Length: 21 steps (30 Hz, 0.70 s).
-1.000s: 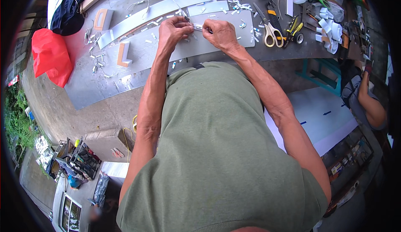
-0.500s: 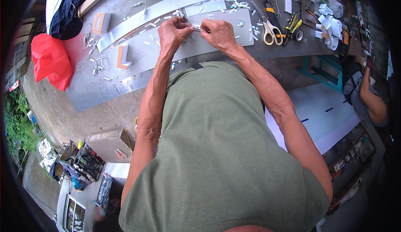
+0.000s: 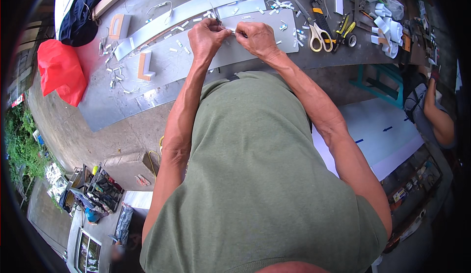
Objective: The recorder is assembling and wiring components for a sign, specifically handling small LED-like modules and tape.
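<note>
My left hand (image 3: 208, 38) and my right hand (image 3: 258, 39) are close together over the grey sheet (image 3: 184, 67) on the table, both with fingers pinched. A small white piece (image 3: 232, 29) spans the short gap between the fingertips; the fingers cover most of it. From the far side, a thin pale wire (image 3: 208, 1) runs down to my left fingertips. Many more small white pieces (image 3: 173, 50) lie scattered over the sheet. Beyond my hands stretch a long curved white strip (image 3: 181, 16) and a shorter white strip (image 3: 241, 9).
Scissors (image 3: 320, 36), yellow-handled pliers (image 3: 349, 27) and a tape roll (image 3: 351, 40) lie to the right. Further right are white curled offcuts (image 3: 388, 33). At left are a red bag (image 3: 61, 71), dark cloth (image 3: 84, 15), wired pieces (image 3: 115, 76) and a block (image 3: 145, 67). A person's arm (image 3: 438, 116) shows far right.
My left hand has shifted slightly to the right, toward my right hand. The right hand holds nearly the same place, and both stay pinched.
</note>
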{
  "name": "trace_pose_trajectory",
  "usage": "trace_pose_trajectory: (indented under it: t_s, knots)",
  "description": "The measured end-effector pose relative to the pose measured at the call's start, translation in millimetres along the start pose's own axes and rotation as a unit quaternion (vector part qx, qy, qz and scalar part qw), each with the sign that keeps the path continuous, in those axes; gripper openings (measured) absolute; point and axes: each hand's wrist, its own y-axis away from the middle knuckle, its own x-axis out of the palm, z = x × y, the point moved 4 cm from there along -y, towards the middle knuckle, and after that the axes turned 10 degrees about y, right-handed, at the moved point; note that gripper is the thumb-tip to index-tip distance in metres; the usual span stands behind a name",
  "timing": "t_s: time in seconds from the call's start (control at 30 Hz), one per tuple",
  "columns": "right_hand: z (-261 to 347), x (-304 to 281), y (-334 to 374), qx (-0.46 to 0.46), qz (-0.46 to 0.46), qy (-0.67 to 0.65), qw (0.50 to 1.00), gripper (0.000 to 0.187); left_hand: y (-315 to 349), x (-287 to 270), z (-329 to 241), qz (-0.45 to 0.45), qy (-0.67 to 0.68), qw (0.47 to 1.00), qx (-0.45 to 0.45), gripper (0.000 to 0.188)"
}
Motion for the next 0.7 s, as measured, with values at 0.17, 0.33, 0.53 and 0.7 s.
trace_pose_trajectory:
  t_s: [0.17, 0.33, 0.53, 0.7]
  knots:
    - [-6.5, -1.5, -0.6, 0.005, 0.03, -0.028, 0.999, 0.012, -3.3, 0.8, 1.2, -0.017, -0.036, 0.999, 0.014, 0.043]
    - [-17.8, -5.9, -2.1, 0.111, 0.059, -0.144, 0.982, 0.019, -7.6, -0.8, 6.5, -0.006, -0.044, 0.999, 0.021, 0.043]
    - [-15.0, 0.3, -4.8, 0.102, 0.11, -0.142, 0.978, 0.022, -9.1, -1.4, 3.6, -0.011, -0.05, 0.999, 0.013, 0.043]
    - [-13.3, 2.7, -8.8, 0.165, 0.128, -0.082, 0.974, 0.022, -7.1, -0.1, 1.6, -0.011, -0.042, 0.999, 0.008, 0.044]
